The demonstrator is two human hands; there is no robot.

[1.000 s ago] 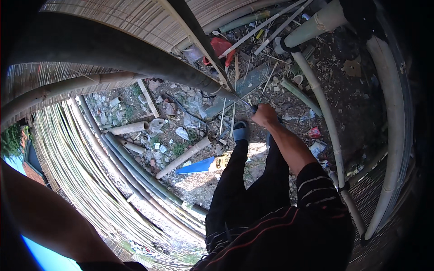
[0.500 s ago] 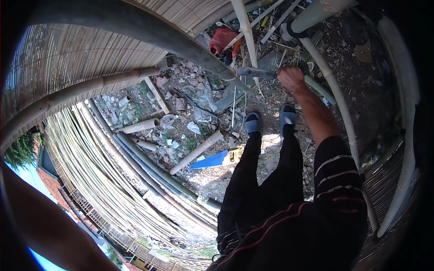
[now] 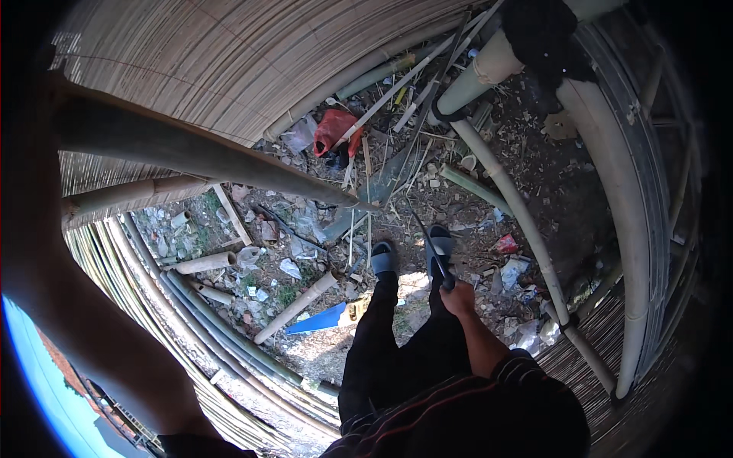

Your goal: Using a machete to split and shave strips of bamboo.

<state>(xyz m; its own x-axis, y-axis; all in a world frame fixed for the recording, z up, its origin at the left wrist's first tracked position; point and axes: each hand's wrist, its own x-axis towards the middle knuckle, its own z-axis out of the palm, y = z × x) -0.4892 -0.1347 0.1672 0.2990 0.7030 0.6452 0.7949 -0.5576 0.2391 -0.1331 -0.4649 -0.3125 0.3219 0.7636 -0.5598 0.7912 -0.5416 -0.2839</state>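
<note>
My left arm rises along the left edge, and my left hand (image 3: 47, 103), in deep shadow, closes around the upper end of a long bamboo pole (image 3: 229, 162). The pole slants down to the right, its lower tip near a flat grey piece on the ground. In front of my right leg, my right hand (image 3: 458, 296) grips the dark handle of a machete (image 3: 427, 238). Its blade is seen nearly edge-on, pointing forward and away from the pole's tip. Shadow hides the fingers of my left hand in part.
A handsaw with a blue blade (image 3: 317, 319) lies left of my feet beside a short bamboo piece (image 3: 296, 308). A red plastic bag (image 3: 334, 128) lies ahead. Bamboo posts (image 3: 508, 191) stand at right; slatted screens (image 3: 221, 61) and rubble surround me.
My right hand with the machete has come down and back from beside the pole's lower end to near my leg. The pole's lower end has shifted left and lower in view as the camera turned.
</note>
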